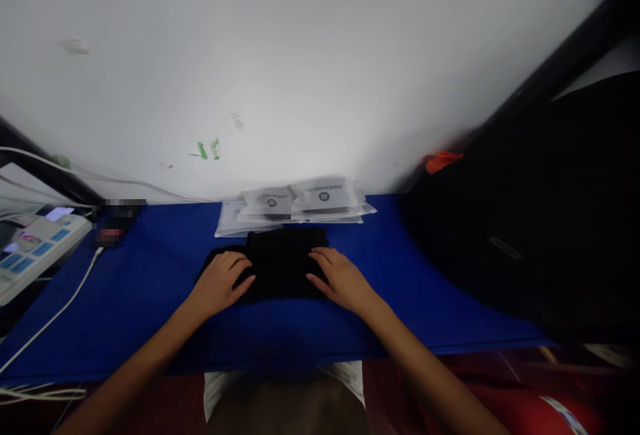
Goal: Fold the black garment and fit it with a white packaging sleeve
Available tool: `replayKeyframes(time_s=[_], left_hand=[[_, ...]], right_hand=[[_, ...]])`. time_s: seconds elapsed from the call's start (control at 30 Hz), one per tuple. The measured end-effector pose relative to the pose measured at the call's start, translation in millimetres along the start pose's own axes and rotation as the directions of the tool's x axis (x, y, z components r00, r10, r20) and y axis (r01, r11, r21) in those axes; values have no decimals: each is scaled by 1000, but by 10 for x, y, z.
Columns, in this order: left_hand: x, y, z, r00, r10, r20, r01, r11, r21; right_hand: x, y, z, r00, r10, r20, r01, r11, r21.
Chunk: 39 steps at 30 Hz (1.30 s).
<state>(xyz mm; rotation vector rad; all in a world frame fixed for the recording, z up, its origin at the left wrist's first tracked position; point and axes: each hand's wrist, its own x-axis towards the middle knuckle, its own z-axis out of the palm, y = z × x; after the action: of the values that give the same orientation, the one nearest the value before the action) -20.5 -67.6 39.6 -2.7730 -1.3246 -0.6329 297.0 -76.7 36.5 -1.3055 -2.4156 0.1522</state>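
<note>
A folded piece of black cloth (280,265) lies flat on the blue table cover (170,275). On its left part rests my left hand (223,282), fingers stretched out and thumb apart. My right hand (340,278) lies at the cloth's right edge, its fingers also extended and pointing inward. Neither hand grips anything. Just behind the cloth are several frosted zip bags with dark lettering; one bag (325,198) is on top at the right, another bag (267,205) beside it. Whatever is inside them is hard to make out.
A white power strip (45,252) stands at the left, with a phone-like dark device (117,222) and a white cable (75,295) near it. A large black mass (525,222) covers the right end of the table. Behind rises a white wall (310,75).
</note>
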Motion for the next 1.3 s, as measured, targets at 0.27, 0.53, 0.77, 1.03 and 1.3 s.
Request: replayKeyframes(time_s=[0.27, 0.53, 0.77, 1.03, 1.3], left_hand=[[29, -148, 102, 992, -86, 89, 96, 990, -106], [124, -361, -53, 998, -9, 62, 14, 997, -81], [-43, -15, -463, 998, 53, -38, -61, 974, -218], [-160, 237, -635, 826, -35, 563, 337, 831, -443], [176, 211, -5, 977, 30, 213, 12, 981, -191]], right_hand=[[-7, 47, 92, 999, 0, 43, 0, 1000, -2], [19, 197, 12, 997, -47, 69, 42, 996, 84], [-107, 82, -342, 994, -52, 98, 26, 968, 250], [-319, -147, -645, 921, 5, 390, -173, 902, 396], [326, 477, -482, 987, 90, -134, -104, 989, -101]])
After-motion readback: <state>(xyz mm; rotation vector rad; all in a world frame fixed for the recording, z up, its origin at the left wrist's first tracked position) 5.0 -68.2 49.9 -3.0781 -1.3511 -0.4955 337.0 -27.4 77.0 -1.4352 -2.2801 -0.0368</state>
